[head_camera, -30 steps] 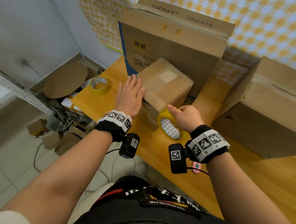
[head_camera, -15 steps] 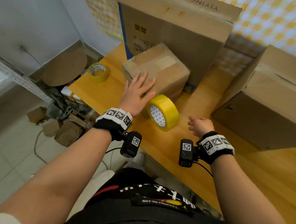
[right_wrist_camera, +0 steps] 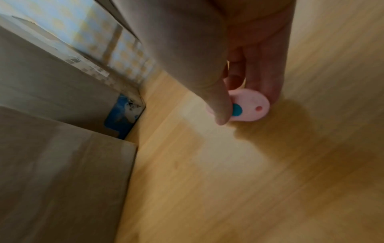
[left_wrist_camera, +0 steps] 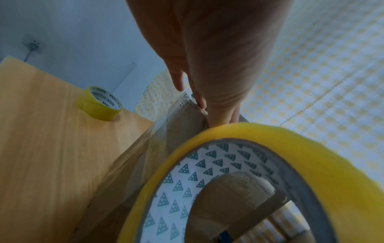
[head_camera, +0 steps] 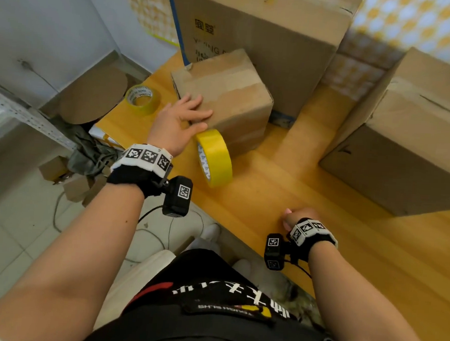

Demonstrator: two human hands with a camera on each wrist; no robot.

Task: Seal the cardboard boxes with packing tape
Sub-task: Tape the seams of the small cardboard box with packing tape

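A: Head view first. What writing can you read?

B: The big carton [head_camera: 254,39] at the back shows two green Chinese characters and a grey line beginning "Y" and "NG", half hidden by the small cardboard box [head_camera: 223,95]. The shirt [head_camera: 225,303] reads "TOUGH SLHS", upside down. The thin tape roll [head_camera: 143,99] near the desk's [head_camera: 321,230] left edge has core print too small to read here.

A: And the hands?

B: The left hand [head_camera: 178,124] lies flat on the small box's near corner, fingers spread and straight. The yellow tape roll [head_camera: 214,157] stands on edge just beside it, touching the box's front. The right hand [head_camera: 296,218] sits near the desk's front edge, fingers curled.

A: Against half a second ago?

B: The right hand has pulled back toward the body; the left hand stays on the box.

A: Left wrist view?

B: The thin roll's [left_wrist_camera: 99,103] core reads "MADE IN CHINA". The yellow roll's [left_wrist_camera: 249,164] core carries a pattern of dotted triangles. Fingers [left_wrist_camera: 199,98] press the box [left_wrist_camera: 182,121] edge.

A: Right wrist view?

B: Thumb and fingers [right_wrist_camera: 264,78] pinch a small pink cutter [right_wrist_camera: 249,106] with a teal button, low over the desk [right_wrist_camera: 207,180].
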